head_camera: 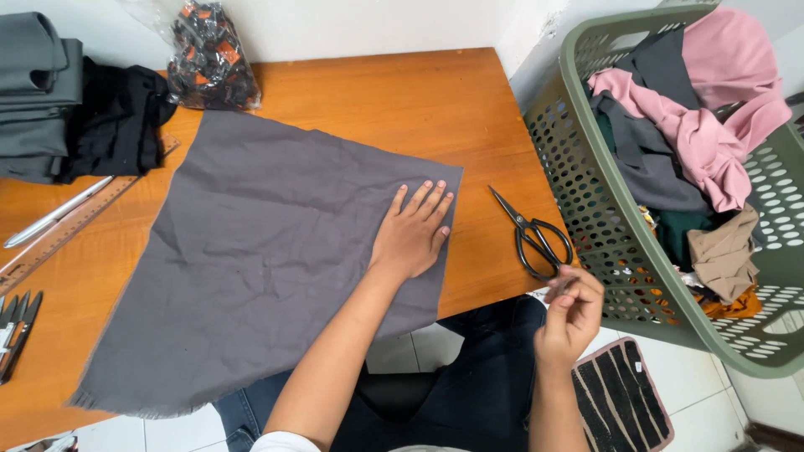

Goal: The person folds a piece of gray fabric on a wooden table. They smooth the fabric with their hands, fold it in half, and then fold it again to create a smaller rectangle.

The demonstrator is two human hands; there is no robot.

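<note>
grey cloth (251,259) spread flat on wooden table (377,92), near edge hanging over toward lap. left hand (412,233) open, palm down, fingers spread on cloth's right side, prob. pinning it flat; grips nothing. right hand (571,316) off table edge, fingers curled, pinched together just below black scissors (534,238); can't tell if anything's held. w/in reach: green laundry basket (586,167) w/ pink & dark garments, ruler (67,226), folded fabric stack (38,96) at left.

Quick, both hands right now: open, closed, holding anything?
Left hand: open, flat on the grey cloth.
Right hand: fingers pinched together near the black scissors; whether it holds anything cannot be told.
</note>
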